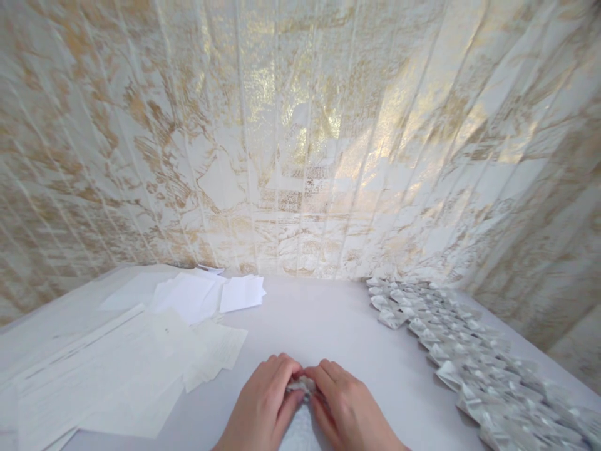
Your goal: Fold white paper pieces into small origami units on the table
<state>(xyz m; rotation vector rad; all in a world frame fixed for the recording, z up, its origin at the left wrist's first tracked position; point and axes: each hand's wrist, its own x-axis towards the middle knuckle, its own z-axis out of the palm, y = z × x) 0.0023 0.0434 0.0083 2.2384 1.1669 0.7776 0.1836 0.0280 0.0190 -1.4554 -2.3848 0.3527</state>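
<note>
Near the front middle of the table, my left hand [271, 401] and my right hand [346, 407] come together around a small folded piece of paper [303, 387]. Thumbs and fingertips of both hands pinch it from either side. The paper looks greyish-white and creased; most of it is hidden by the fingers, so its full shape cannot be made out.
Printed paper sheets [107, 369] lie overlapping on the left of the white table [319, 319], with blank white sheets [185, 294] and a small white stack [241, 293] behind. Rows of folded paper pieces [469, 351] cover the right side. A gold-patterned curtain [300, 156] hangs behind.
</note>
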